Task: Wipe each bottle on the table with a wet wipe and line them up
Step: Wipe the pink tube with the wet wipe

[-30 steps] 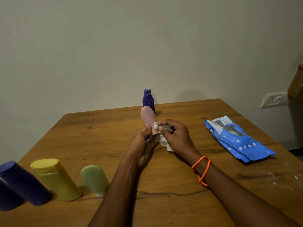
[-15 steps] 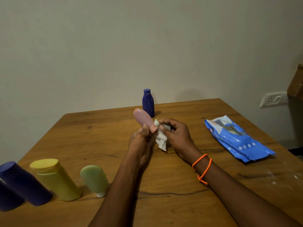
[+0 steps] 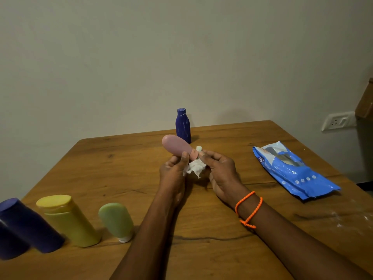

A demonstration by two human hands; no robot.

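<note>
right, nearest on the left of the wooden table (image 3: pixel 201 257) stands a row: two dark blue bottles (image 3: pixel 30 227), a yellow bottle (image 3: pixel 68 221), a green bottle (image 3: pixel 117 221) on its white cap. mid-table, the left hand (image 3: pixel 173 174) grips the pink bottle (image 3: pixel 177 145) above the table, tilted up and left. the right hand (image 3: pixel 220 172) pinches a crumpled wet wipe (image 3: pixel 194 168) against its cap end. right lies the blue wipes pack (image 3: pixel 294 170). far back, a blue bottle (image 3: pixel 183 126) stands upright.
</note>
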